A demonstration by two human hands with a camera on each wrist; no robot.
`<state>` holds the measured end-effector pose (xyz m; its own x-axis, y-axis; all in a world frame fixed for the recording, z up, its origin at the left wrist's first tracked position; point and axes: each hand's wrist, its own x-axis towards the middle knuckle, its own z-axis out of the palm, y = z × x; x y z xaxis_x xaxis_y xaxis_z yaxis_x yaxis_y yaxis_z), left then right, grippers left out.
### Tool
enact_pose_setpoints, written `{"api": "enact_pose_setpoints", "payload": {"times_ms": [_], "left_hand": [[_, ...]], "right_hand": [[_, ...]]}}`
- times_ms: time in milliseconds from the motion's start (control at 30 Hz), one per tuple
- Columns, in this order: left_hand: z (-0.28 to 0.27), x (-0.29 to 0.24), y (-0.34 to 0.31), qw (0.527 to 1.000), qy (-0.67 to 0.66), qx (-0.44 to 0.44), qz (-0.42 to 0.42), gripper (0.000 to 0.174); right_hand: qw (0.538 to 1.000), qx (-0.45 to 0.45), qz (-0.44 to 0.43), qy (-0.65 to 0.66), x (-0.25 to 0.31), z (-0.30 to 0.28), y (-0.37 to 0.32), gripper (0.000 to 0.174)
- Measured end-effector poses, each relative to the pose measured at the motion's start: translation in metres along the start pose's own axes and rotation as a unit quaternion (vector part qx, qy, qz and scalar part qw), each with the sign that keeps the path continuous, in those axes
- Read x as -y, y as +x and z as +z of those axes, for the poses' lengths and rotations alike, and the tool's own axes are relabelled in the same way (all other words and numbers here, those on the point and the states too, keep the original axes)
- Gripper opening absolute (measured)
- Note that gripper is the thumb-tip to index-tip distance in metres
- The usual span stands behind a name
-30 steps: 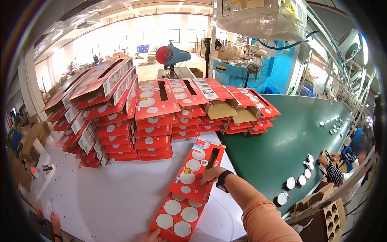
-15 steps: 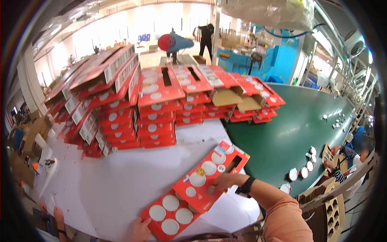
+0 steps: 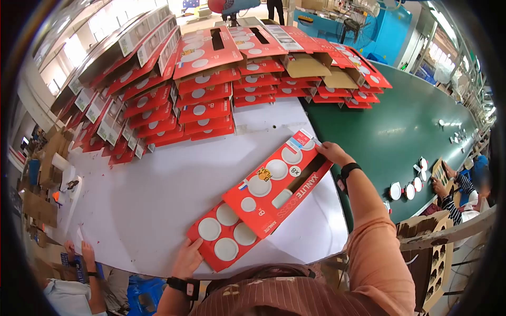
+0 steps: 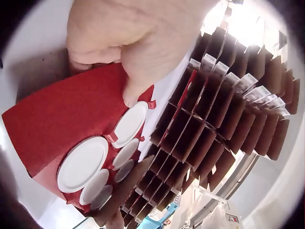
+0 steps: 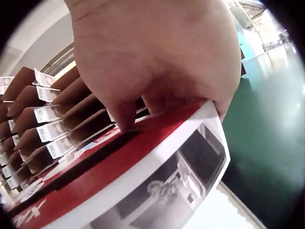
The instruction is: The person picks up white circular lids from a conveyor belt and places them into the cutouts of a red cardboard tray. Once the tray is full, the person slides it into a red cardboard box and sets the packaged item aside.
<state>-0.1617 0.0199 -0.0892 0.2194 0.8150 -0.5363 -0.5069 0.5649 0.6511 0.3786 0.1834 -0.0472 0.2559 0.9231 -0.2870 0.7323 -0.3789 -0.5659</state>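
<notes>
A long red printed carton (image 3: 266,197), with a row of white circles and a long slot, lies slantwise over the white table. From its near end sticks out a red card tray (image 3: 227,231) with white round discs (image 4: 83,162) set in it. My left hand (image 3: 187,258) pinches the near left corner of the tray, thumb on top. At the carton's far end, my right hand (image 3: 336,154) grips the edge near the slot. In the right wrist view that hand (image 5: 162,52) curls over the red top, with its fingertips partly hidden.
Stacked red cartons (image 3: 205,84) with open ends fill the back of the white table (image 3: 147,210). A green conveyor (image 3: 379,142) runs along the right, carrying white discs (image 3: 395,190). Another person's hands (image 3: 79,252) are at the left; a person in striped sleeves (image 3: 457,197) works at the right.
My right hand has moved from the middle of the carton to its far end. The carton covers a little more of the tray, and both have swung rightward. The view tilts lower.
</notes>
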Motion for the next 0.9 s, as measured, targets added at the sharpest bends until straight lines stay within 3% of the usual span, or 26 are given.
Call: {"api": "enact_pose_setpoints", "payload": {"times_ms": [167,267,367,433,700,733,767,800,833,900], "left_hand": [[0.020,0.005,0.013,1.000,0.007,0.000,-0.019,0.036],[0.027,0.020,0.028,1.000,0.004,0.019,-0.020,0.033],[0.022,0.036,0.046,0.999,-0.035,-0.022,-0.004,0.027],[0.019,0.039,0.041,0.999,-0.033,-0.030,-0.002,0.027],[-0.005,0.043,0.002,0.998,-0.024,-0.061,0.018,0.028],[-0.006,0.044,-0.001,0.998,-0.021,-0.054,0.018,0.029],[-0.001,0.046,0.004,0.999,-0.015,-0.038,0.012,0.029],[0.011,0.049,0.013,1.000,-0.005,-0.012,0.003,0.029],[0.024,0.054,0.023,1.000,0.006,0.017,-0.010,0.029],[0.044,0.061,0.038,0.996,0.030,0.071,-0.036,0.030]], "right_hand": [[0.999,0.010,0.010,0.030,0.004,0.018,-0.021,0.054],[0.995,0.048,-0.016,0.080,0.004,0.035,-0.033,0.054],[0.987,0.066,-0.029,0.142,0.008,0.057,-0.047,0.057],[0.986,0.095,-0.053,0.126,0.034,0.058,-0.074,0.059],[0.978,0.111,-0.053,0.171,0.012,0.090,-0.060,0.064],[0.980,0.143,-0.067,0.124,0.025,0.086,-0.066,0.071],[0.969,0.134,-0.055,0.198,0.023,0.104,-0.065,0.067],[0.973,0.179,-0.094,0.114,0.022,0.110,-0.060,0.072],[0.969,0.156,-0.042,0.187,0.053,0.102,-0.088,0.075],[0.950,0.149,-0.121,0.245,0.056,0.131,-0.091,0.078]]}}
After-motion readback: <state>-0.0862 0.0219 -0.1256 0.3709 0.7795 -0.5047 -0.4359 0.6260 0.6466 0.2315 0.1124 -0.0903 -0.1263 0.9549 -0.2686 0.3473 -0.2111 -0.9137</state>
